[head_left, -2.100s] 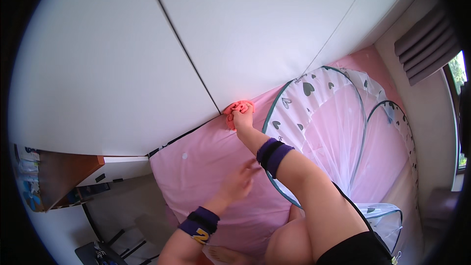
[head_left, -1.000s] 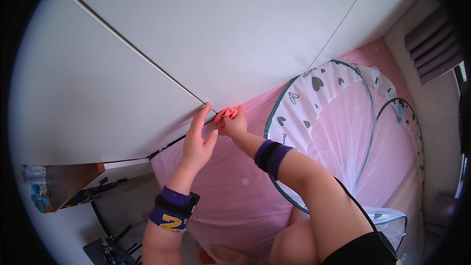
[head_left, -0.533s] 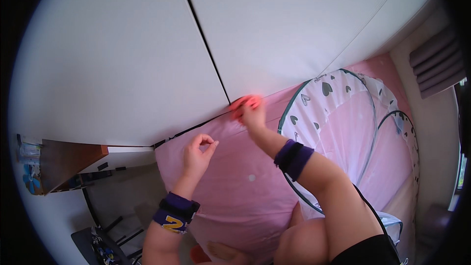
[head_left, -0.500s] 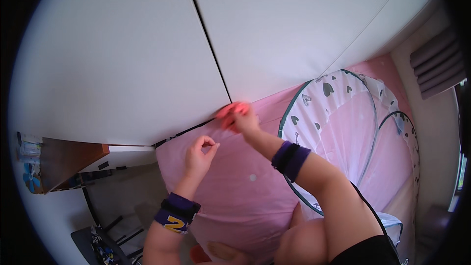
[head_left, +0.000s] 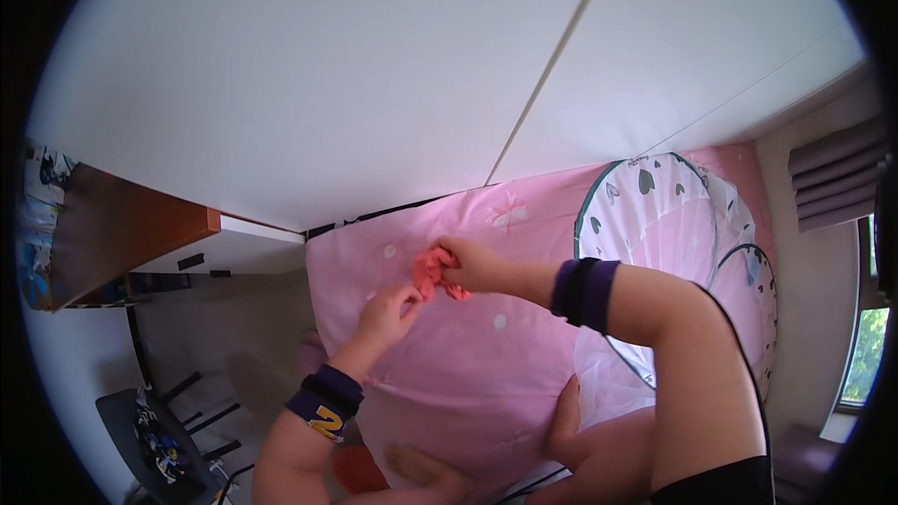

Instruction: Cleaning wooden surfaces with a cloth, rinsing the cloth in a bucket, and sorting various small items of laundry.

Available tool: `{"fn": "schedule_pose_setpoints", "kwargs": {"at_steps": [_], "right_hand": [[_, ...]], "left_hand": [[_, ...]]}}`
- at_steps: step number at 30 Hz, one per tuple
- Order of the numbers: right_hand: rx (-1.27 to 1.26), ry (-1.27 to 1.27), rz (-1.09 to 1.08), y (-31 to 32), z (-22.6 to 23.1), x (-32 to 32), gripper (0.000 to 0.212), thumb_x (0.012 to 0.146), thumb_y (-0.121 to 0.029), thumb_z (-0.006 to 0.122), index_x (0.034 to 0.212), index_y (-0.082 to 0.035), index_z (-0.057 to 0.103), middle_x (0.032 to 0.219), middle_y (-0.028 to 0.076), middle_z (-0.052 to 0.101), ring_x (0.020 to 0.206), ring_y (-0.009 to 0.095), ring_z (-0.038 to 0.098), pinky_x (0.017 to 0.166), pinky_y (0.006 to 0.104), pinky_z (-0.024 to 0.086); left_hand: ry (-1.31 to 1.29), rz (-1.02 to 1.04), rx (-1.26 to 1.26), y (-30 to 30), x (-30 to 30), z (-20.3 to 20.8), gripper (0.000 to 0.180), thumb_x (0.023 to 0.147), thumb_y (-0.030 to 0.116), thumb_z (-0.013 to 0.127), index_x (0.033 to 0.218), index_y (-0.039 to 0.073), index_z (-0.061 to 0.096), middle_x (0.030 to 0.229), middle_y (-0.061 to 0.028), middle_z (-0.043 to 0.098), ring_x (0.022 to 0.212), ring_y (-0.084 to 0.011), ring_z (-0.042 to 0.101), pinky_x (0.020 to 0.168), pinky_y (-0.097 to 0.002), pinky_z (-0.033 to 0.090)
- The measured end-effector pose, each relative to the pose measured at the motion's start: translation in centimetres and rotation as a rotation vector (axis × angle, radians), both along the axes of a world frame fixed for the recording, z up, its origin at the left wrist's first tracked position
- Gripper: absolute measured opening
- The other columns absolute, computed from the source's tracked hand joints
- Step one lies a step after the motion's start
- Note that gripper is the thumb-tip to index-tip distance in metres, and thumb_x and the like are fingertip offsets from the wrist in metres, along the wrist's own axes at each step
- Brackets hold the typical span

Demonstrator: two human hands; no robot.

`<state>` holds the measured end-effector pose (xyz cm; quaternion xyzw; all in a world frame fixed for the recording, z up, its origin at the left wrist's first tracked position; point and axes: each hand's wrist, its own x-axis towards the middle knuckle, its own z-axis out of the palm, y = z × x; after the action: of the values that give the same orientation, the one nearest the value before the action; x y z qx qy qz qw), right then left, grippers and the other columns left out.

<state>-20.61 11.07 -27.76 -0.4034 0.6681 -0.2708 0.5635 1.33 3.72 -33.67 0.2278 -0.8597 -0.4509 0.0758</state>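
A crumpled coral-red cloth (head_left: 431, 273) is bunched up above the pink bed sheet (head_left: 449, 374). My right hand (head_left: 475, 266) is closed on it from the right, fingers curled over its upper side. From the lower left, my left hand (head_left: 385, 316) meets the cloth's edge with thumb and fingertips pinched together. How much fabric lies between those left fingers is partly hidden. Both wrists wear dark purple bands; the left band (head_left: 326, 402) has a yellow mark.
Tall white panels (head_left: 309, 84) with a narrow seam rise along the bed's far side. A white mesh tent (head_left: 645, 215) with heart prints and green edging covers the right part. At left are a brown-topped cabinet (head_left: 140, 234) and a black chair (head_left: 154, 440). My bare legs rest on the bed.
My right hand has drawn the cloth back from the foot of the white panels, toward me. My left hand, pinched beside it before, now touches the cloth. The view has shifted left.
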Motion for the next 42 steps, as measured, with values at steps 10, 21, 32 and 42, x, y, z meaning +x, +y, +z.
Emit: {"fn": "schedule_pose_setpoints", "kwargs": {"at_steps": [10, 21, 32, 42], "right_hand": [[-0.09, 0.786, -1.034, 0.1, -9.1, -11.3, 0.046, 0.078, -0.004, 0.056, 0.122, -0.004, 0.044, 0.12, 0.027, 0.048, 0.109, 0.043, 0.05, 0.097, 0.046, 0.039], [-0.501, -0.137, -0.601, -10.8, -11.7, 21.9, 0.037, 0.088, -0.012, 0.057, 0.123, -0.002, 0.048, 0.093, 0.006, 0.059, 0.084, 0.019, 0.058, 0.073, 0.0315, 0.048], [-0.406, 0.093, -0.894, -6.6, -12.2, 16.4, 0.036, 0.086, -0.002, 0.051, 0.122, -0.001, 0.047, 0.086, 0.015, 0.061, 0.077, 0.028, 0.062, 0.068, 0.037, 0.052], [-0.418, 0.08, -0.569, -5.6, -7.5, 12.4, 0.035, 0.084, -0.007, 0.054, 0.118, -0.005, 0.059, 0.092, 0.013, 0.064, 0.08, 0.022, 0.064, 0.072, 0.0351, 0.052]], "left_hand": [[-0.001, -0.129, -0.212, 3.8, 2.2, -2.5, 0.029, 0.076, 0.01, 0.064, 0.106, 0.009, 0.063, 0.13, -0.0119, 0.05, 0.121, -0.0326, 0.047, 0.1, -0.0463, 0.039], [-0.136, -0.169, -0.362, 3.3, 6.5, -6.8, 0.037, 0.086, 0.025, 0.053, 0.12, 0.014, 0.06, 0.139, -0.0156, 0.045, 0.133, -0.0319, 0.038, 0.11, -0.0507, 0.027], [-0.012, 0.13, -0.311, 3.1, 10.1, -3.7, 0.025, 0.073, 0.01, 0.063, 0.097, 0.009, 0.065, 0.114, -0.0159, 0.057, 0.112, -0.035, 0.051, 0.095, -0.0479, 0.041], [0.111, 0.232, -0.249, 3.6, 13.4, -2.5, 0.008, 0.067, 0.002, 0.061, 0.072, 0.008, 0.059, 0.075, -0.0084, 0.058, 0.074, -0.0306, 0.058, 0.065, -0.0391, 0.047]]}}
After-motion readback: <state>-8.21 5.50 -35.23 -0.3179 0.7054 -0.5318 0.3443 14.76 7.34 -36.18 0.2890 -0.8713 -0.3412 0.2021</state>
